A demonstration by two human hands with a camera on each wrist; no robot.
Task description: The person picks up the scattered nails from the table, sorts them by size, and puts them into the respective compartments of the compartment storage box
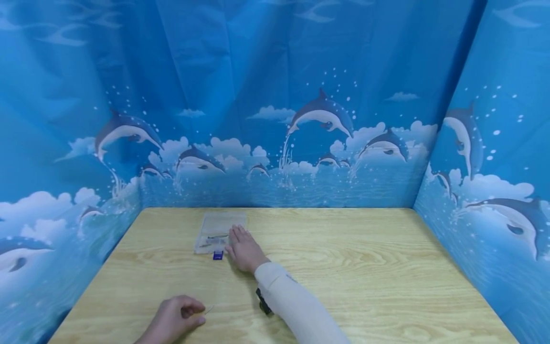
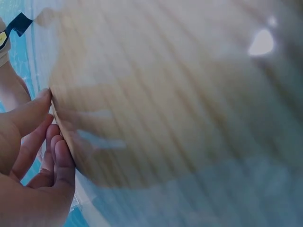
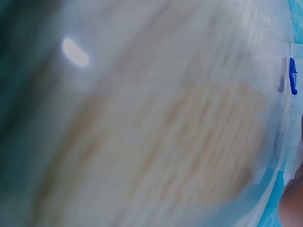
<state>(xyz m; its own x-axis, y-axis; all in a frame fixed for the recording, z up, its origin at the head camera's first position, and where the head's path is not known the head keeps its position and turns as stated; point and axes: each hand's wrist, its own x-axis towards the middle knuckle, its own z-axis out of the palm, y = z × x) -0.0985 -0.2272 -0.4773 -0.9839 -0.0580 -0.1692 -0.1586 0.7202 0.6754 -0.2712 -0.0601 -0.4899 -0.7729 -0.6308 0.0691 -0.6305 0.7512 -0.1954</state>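
In the head view my right hand (image 1: 245, 251) lies palm down with extended fingers at the right side of a translucent pale plastic sheet (image 1: 221, 220). A dark slim rod-like piece (image 1: 217, 236) on the sheet reaches toward its fingertips. Just left of its thumb is a small blue square piece (image 1: 217, 255), seen edge-on as a blue shape (image 3: 293, 75) in the right wrist view. Nearer to me, my left hand (image 1: 174, 316) has curled fingers and pinches a thin, pale, wire-like thing (image 1: 209, 309). The left wrist view shows these fingers (image 2: 31, 113) low at the tabletop.
The wood-grain table (image 1: 365, 282) ends at a blue dolphin-print curtain (image 1: 266, 119) behind, with more curtain on both sides. A second slim piece (image 1: 206, 245) lies on the sheet. A dark strap-mounted device (image 1: 264, 302) sits beneath my right forearm.
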